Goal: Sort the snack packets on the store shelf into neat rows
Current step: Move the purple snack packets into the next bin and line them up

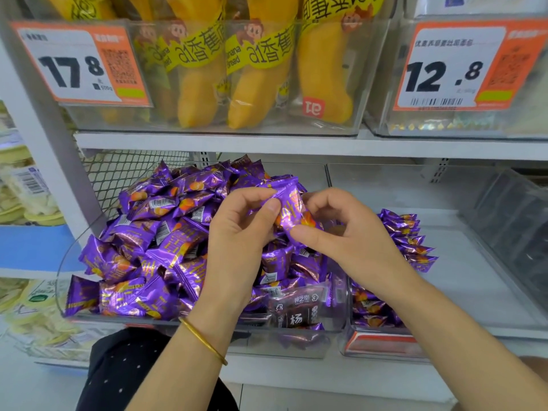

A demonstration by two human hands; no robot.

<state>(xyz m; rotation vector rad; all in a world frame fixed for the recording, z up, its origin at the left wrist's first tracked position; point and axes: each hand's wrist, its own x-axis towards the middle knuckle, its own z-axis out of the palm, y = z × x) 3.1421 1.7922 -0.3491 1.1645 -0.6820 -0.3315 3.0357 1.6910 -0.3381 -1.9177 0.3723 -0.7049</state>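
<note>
A purple foil snack packet (pixel 289 203) is held above a loose heap of the same purple packets (pixel 154 247) in a clear bin (pixel 63 262). My left hand (pixel 240 238), with a gold bangle on the wrist, pinches the packet's left edge between thumb and fingers. My right hand (pixel 341 235) pinches its right side and lower corner. To the right, a neat row of purple packets (pixel 409 241) stands on edge in a second clear bin (pixel 474 280). A dark packet with a white character (pixel 296 312) lies at the front of the heap.
The shelf above holds clear bins of yellow banana bread packs (pixel 261 75) with orange price tags 17.8 (pixel 80 63) and 12.8 (pixel 453 66). A dark clear bin (pixel 516 232) stands at the far right. Pale yellow packs (pixel 26 197) fill the shelves at left.
</note>
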